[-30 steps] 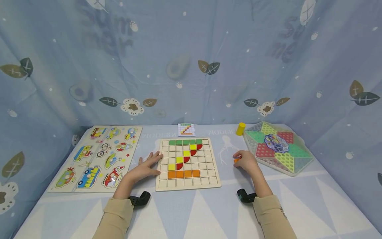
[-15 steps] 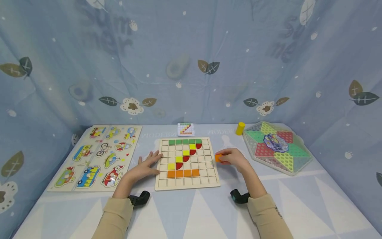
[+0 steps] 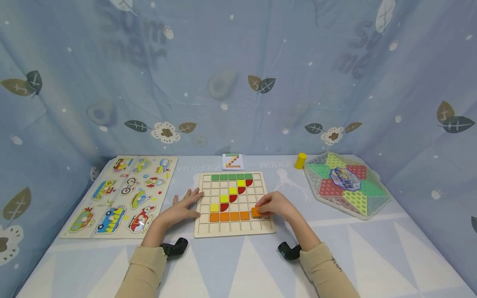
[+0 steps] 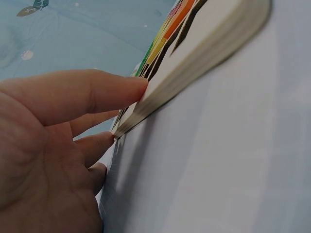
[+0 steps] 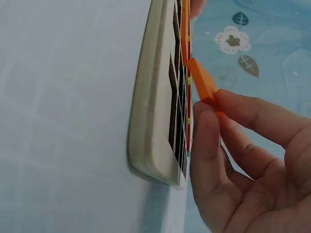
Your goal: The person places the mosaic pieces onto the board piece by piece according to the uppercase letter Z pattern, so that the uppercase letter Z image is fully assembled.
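A wooden grid board (image 3: 234, 229) lies in the middle of the table. Set in it are a row of green tiles (image 3: 232, 177), a diagonal of yellow squares (image 3: 224, 199) beside red quarter-round tiles (image 3: 232, 199), and a row of orange squares (image 3: 229, 216). My right hand (image 3: 277, 205) pinches an orange square tile (image 5: 203, 80) between thumb and fingers, tilted over the board just right of the orange row. My left hand (image 3: 181, 208) has its fingers spread, with fingertips touching the board's left edge (image 4: 160, 92).
A pattern card (image 3: 232, 162) lies behind the board. On the left is a vehicle peg puzzle (image 3: 123, 198). To the right are a star-patterned hexagonal game board (image 3: 348, 184) and a yellow cylinder (image 3: 300, 161). A patterned curtain (image 3: 238, 82) hangs behind the table.
The right hand has carried the orange tile leftward from the table beside the hexagonal game board to over the grid board. The left hand has stayed at the board's left edge.
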`<state>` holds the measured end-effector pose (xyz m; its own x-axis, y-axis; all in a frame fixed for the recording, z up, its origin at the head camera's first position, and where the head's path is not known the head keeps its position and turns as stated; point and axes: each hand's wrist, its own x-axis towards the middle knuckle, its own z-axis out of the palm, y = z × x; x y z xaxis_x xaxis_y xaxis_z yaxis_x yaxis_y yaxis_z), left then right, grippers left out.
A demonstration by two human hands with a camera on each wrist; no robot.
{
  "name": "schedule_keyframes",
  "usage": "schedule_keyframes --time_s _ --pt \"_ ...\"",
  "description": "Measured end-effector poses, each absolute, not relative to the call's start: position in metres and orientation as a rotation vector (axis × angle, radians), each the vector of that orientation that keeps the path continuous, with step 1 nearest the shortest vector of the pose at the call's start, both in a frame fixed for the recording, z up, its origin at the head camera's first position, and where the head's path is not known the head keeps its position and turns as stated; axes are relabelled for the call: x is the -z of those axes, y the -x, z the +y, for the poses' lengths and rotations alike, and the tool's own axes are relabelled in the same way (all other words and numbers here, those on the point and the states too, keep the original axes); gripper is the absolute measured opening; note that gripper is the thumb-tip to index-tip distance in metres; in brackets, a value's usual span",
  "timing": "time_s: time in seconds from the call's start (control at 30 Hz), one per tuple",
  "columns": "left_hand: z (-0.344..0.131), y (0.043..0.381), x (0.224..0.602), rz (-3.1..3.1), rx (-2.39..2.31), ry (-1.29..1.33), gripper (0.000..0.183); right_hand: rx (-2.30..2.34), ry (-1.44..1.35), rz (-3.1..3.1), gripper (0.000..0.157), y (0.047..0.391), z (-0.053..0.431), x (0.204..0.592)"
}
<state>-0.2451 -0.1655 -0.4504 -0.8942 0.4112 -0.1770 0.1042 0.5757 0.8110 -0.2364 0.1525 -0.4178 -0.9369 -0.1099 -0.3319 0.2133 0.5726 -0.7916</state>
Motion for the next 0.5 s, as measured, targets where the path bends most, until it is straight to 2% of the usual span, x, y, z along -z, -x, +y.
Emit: schedule_keyframes --time_s 0.5 --pt "-0.1655 0.2437 0.4482 2.47 -1.232 -0.415 0.074 1.118 0.007 2.623 0.007 0.231 0.1426 0.4231"
